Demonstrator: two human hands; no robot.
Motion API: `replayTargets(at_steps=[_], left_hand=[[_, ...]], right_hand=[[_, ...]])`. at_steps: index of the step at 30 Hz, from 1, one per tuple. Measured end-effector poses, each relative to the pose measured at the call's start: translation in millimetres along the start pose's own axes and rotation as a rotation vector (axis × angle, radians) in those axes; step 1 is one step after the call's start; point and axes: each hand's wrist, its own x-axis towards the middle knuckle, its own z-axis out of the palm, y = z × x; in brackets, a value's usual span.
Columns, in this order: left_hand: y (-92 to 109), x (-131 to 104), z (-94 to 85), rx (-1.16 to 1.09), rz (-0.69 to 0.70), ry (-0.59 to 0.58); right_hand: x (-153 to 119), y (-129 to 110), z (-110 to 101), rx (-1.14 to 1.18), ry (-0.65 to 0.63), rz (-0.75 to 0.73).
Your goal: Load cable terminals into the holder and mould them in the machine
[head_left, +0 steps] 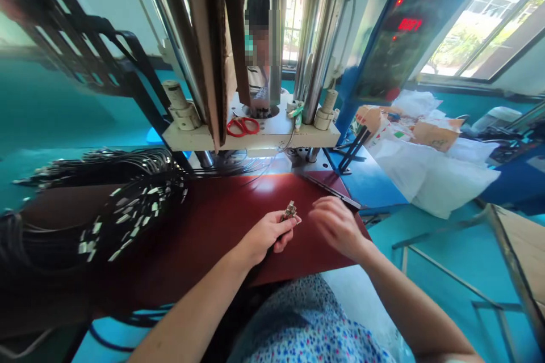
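My left hand (275,233) is closed around a small bunch of metal cable connectors (291,210), whose shiny ends stick up past the thumb and fingers. Whatever cable runs back from them is mostly hidden under the hand. Just to the right, my right hand (336,226) hovers over the reddish-brown tabletop (221,221), apart from the left one. Its bent fingers are smeared by motion, so I cannot make out whether anything is between them.
Coils of black cable (136,204) with pale ends cover the table's left side. Ahead stands a press with a white plate (306,137), where red-handled scissors (242,126) lie. Plastic bags (438,170) rest at right, below a control panel (395,28). Another person is behind the press.
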Motion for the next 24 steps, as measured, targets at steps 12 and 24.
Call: replayTargets(at_steps=[12, 24], left_hand=[[1, -6, -8.7, -0.067, 0.022, 0.013], [-3, -7, 4.1, 0.209, 0.117, 0.256]], right_hand=[[-25, 37, -8, -0.564, -0.613, 0.689], [-16, -36, 34, 1.247, 0.035, 1.203]])
